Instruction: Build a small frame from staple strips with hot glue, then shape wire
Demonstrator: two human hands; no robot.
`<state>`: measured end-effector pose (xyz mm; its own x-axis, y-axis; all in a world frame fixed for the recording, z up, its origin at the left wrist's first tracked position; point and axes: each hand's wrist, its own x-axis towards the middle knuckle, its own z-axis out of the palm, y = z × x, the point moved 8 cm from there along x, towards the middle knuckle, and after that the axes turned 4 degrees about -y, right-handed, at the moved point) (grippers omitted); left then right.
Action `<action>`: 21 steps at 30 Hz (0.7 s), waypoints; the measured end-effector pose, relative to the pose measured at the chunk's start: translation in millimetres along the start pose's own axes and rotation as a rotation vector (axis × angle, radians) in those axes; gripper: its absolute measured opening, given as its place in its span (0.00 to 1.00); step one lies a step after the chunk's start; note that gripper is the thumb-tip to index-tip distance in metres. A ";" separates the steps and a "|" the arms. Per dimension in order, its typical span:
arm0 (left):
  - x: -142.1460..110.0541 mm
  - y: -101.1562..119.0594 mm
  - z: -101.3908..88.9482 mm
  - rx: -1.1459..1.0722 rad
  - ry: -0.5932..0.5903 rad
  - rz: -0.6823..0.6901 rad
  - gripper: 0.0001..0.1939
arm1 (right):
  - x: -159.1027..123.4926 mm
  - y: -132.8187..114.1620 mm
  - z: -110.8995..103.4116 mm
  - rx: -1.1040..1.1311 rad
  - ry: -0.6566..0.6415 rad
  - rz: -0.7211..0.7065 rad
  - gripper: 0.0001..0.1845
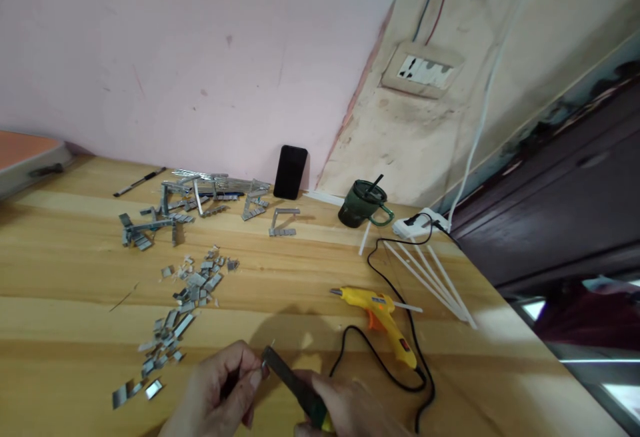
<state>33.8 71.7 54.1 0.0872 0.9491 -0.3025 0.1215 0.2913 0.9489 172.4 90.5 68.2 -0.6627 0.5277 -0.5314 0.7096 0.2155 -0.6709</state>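
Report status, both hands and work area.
Left hand: pinching small piece. Right hand: gripping dark-headed tool, tip at piece. Black cord near right hand.

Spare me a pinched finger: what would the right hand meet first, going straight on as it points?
Probably the left hand, whose fingertips lie by the tip of the dark tool; depth there is unclear.

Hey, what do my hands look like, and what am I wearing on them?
Your left hand and right hand are both bare: no gloves, and no ring that I can make out. No sleeve or cuff shows before the picture's lower edge.
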 end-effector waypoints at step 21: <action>-1.2 1.5 3.5 -0.240 0.002 -0.023 0.24 | -3.3 -10.7 -9.1 0.076 -0.010 -0.047 0.24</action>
<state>37.3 70.6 55.6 0.0851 0.9421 -0.3244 -0.1151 0.3326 0.9360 169.2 94.0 81.9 -0.6976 0.5099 -0.5033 0.6576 0.1767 -0.7323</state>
